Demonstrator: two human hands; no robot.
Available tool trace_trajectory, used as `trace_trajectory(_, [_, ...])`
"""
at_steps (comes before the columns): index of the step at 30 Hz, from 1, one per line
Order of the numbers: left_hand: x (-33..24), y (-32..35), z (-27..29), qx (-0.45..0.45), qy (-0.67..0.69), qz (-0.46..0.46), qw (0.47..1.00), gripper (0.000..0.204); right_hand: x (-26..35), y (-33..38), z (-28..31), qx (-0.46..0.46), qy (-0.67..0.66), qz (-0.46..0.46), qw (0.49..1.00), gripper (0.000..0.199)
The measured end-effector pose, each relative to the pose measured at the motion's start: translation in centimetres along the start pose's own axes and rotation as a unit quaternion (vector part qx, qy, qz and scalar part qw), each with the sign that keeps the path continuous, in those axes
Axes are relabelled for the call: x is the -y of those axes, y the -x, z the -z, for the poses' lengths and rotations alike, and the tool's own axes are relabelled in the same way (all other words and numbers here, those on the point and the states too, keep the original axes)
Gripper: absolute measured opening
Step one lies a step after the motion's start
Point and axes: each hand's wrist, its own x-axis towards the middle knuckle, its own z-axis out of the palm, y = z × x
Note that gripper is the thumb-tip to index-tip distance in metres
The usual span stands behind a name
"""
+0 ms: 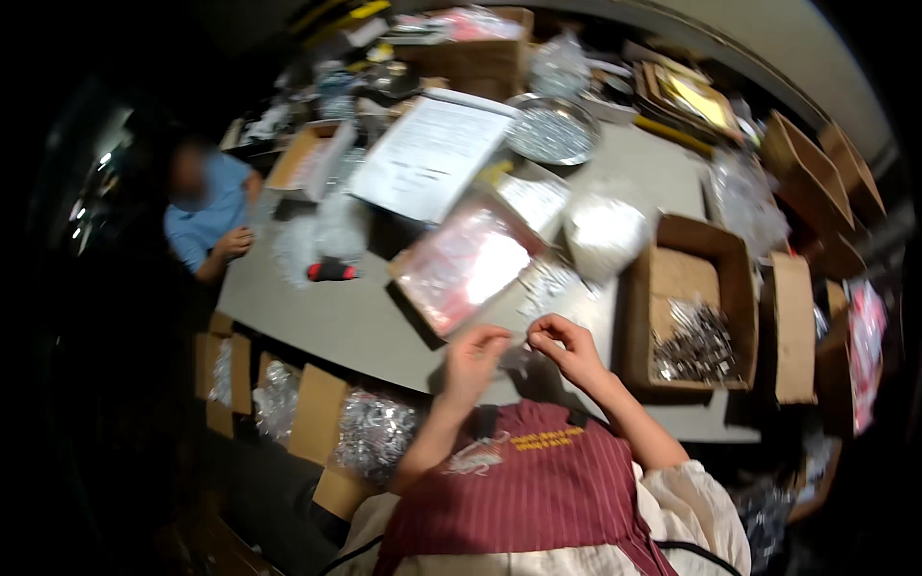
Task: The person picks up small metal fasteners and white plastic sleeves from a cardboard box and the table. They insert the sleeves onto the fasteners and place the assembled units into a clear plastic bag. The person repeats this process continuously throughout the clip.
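My left hand (474, 363) and my right hand (570, 351) are close together over the table's near edge, fingertips almost meeting. Both are closed in a pinch. Between them is a small transparent plastic piece (519, 359), blurred, perhaps a little bag. The left fingers pinch its edge; what the right fingertips hold is too small to make out. Just beyond my hands lies a pile of small white pieces (547, 288). A shallow carton of flat transparent and pink plastic bags (465, 264) stands beside the pile, beyond my left hand.
At right, a cardboard box (639, 317) holds small metal parts (696, 344). Behind the pile sits a full white plastic bag (605, 230). Farther back are printed papers (434, 154) and a round metal tray (586, 144). A red-and-black tool (333, 271) lies left, near another person (206, 226).
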Motion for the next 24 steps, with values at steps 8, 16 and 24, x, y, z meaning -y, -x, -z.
trace_trajectory(8, [0.2, 0.9, -0.7, -0.053, -0.06, 0.033, 0.996, 0.017, -0.4, 5.0, 4.5, -0.142, 0.435, 0.008, 0.889, 0.04])
trace_trajectory(16, [-0.4, 1.1, -2.2, 0.042, -0.304, -0.133, 0.942, 0.015, -4.1, 4.0, 4.5, -0.12, 0.557, -0.076, 0.818, 0.023])
trace_trajectory(24, [-0.2, 0.7, -3.4, 0.025, -0.353, -0.212, 0.911, 0.034, -3.1, 1.5, 3.6, -0.147, 0.548, -0.078, 0.82, 0.023])
